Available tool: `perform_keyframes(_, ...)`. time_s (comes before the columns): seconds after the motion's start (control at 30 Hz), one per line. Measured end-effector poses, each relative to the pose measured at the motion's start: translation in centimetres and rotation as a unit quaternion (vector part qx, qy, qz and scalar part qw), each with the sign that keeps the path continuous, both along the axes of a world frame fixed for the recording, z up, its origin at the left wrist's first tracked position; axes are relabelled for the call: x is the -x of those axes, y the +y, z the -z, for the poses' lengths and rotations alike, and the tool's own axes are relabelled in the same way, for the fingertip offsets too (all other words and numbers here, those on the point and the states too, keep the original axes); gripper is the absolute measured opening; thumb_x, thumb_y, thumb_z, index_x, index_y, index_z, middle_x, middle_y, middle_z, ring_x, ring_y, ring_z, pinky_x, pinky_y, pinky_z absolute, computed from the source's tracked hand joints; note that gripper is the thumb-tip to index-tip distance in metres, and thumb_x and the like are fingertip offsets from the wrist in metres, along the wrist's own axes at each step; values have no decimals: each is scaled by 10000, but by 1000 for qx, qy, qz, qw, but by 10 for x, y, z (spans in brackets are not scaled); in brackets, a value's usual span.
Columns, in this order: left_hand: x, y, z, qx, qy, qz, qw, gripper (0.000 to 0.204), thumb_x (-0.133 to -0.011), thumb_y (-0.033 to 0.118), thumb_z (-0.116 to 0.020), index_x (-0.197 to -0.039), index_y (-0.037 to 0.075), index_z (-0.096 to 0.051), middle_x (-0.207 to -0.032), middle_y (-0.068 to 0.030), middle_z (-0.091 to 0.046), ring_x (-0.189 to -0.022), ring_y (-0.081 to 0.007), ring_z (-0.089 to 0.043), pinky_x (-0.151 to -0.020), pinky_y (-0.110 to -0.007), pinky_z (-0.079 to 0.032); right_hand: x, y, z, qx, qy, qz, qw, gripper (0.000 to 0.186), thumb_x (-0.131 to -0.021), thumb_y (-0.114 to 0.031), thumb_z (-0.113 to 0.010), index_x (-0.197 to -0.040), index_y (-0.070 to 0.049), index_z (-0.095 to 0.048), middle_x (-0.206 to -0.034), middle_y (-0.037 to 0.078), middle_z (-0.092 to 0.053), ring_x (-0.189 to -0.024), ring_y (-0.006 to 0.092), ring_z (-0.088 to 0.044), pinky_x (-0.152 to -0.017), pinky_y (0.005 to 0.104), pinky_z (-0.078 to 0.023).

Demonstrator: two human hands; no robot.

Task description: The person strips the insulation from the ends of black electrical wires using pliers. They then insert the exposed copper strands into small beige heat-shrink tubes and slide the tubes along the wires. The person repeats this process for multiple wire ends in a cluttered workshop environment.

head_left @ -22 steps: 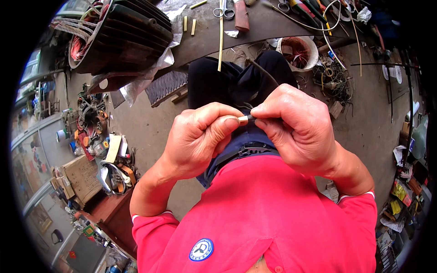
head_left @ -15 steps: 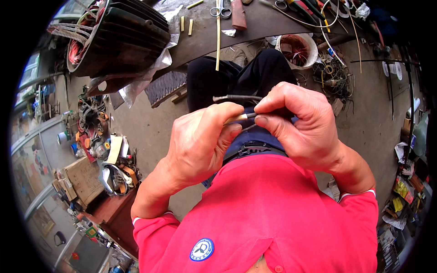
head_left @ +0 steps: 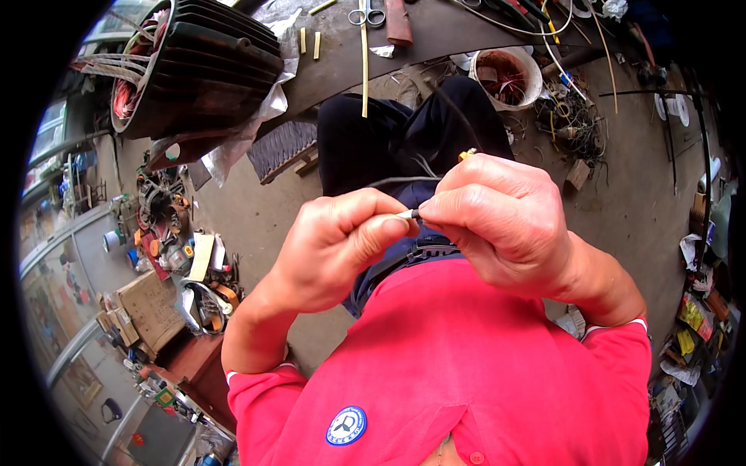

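Note:
Above my lap, my left hand (head_left: 330, 245) pinches a short pale sleeve (head_left: 406, 214) between thumb and forefinger. My right hand (head_left: 505, 221) grips a dark cable (head_left: 416, 213), and its end meets the sleeve at my fingertips. Whether the cable sits inside the sleeve or only touches it, I cannot tell. Grey wires (head_left: 423, 165) stretch out behind the two hands. A small yellow piece (head_left: 467, 154) shows just beyond my right knuckles; its kind is unclear.
A finned motor housing (head_left: 217, 62) with wires spilling out stands on the workbench (head_left: 334, 70) at far left. Scissors (head_left: 367, 15), a long pale tube (head_left: 364, 78) and short cut pieces (head_left: 303, 40) lie there too. A white bucket (head_left: 533, 81) and tangled wire (head_left: 575, 136) are on the floor.
My hands have come closer together, and less of the sleeve and cable shows between them. The dark cable end behind the fingers has swung away; grey wires and a yellow piece now show.

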State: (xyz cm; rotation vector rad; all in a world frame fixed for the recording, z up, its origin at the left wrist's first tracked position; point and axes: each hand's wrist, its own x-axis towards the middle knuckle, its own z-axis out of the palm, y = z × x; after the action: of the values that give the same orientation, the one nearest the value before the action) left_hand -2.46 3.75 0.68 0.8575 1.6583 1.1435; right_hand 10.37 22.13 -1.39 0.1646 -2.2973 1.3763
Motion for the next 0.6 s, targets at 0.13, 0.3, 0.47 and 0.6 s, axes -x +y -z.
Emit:
perform_keyframes(0.13, -6, 4, 4, -30, 74, -25, 996, 150, -933, 135, -687, -998, 1, -679, -691, -93, -574, -574, -186, -567, -521, -275, -431, 1, 1, -3, 45, -34, 8, 998, 158, -725, 80, -724, -818, -18, -643, -729, 103, -614, -631, 272, -621, -540, 336, -488)
perform_keyframes(0.3, 4, 3, 28, -226, 531, 30, 817, 265, -814, 115, -759, -1015, -31, -666, -664, -52, -542, -515, -181, -512, -451, -317, -400, 0, 0, -2, 148, -109, 17, 983, 131, -751, 72, -745, -832, 8, -664, -751, 123, -644, -654, 247, -640, -564, 305, -494)
perform_keyframes(0.47, 4, 2, 30, -242, 521, 38, 818, 278, -799, 113, -765, -1002, -45, -659, -653, -60, -540, -503, -192, -533, -442, -326, -406, 2, -3, 3, 81, -38, 15, 996, 165, -716, 60, -753, -819, -16, -649, -733, 107, -622, -647, 269, -625, -534, 332, -485)
perform_keyframes(0.6, -1, 3, 16, -177, 438, 63, 879, 197, -810, 66, -747, -958, -13, -645, -674, -78, -557, -535, -223, -563, -470, -340, -436, 0, -5, 3, 24, -10, 0, 1000, 192, -696, 51, -756, -819, -36, -637, -713, 82, -586, -625, 258, -597, -520, 343, -473)
